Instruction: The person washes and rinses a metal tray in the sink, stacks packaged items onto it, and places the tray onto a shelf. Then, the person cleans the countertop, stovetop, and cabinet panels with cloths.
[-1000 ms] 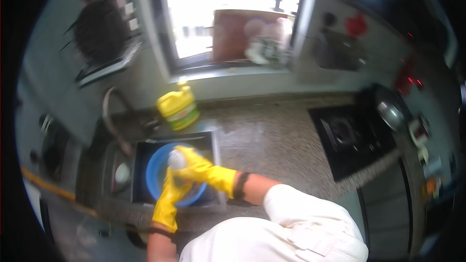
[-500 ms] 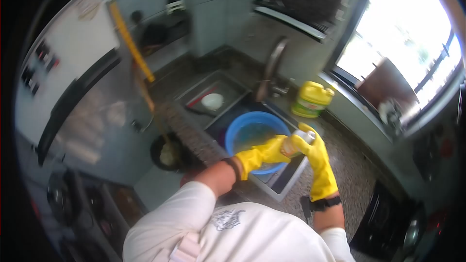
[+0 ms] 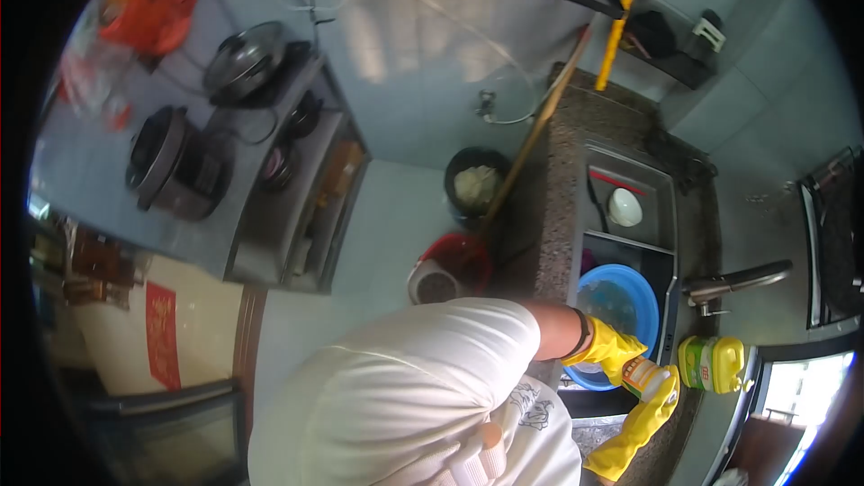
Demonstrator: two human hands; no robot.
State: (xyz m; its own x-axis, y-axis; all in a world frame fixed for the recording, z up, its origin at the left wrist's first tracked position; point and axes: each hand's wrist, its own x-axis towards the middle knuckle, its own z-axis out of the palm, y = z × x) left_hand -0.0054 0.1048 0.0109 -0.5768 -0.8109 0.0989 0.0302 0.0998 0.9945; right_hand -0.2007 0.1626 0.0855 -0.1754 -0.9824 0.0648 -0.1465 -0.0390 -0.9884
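A small bottle [image 3: 639, 377] with an orange, white and green label and a white top lies tilted between my hands, by the near rim of a blue basin [image 3: 656, 306]. My left hand [image 3: 608, 349], in a yellow rubber glove, is wrapped around the bottle's lower end. At the top end my right hand [image 3: 650, 415], gloved the same way, has its fingers closed over the cap. Clear liquid shows in the basin, which sits in the sink [image 3: 668, 263]. A yellow jug [image 3: 709, 364] with a green label stands on the counter just beyond my hands.
A white bowl [image 3: 625, 207] rests in the other sink compartment, beside the faucet [image 3: 738, 281]. On the floor are a black bin [image 3: 460, 211] and a red bucket [image 3: 468, 256]. A rice cooker [image 3: 180, 166] and a lidded pan [image 3: 247, 63] stand on the side table.
My view has swung left, bringing the side table and floor into sight and shifting the sink rightward. Both hands stay on the bottle above the basin's edge.
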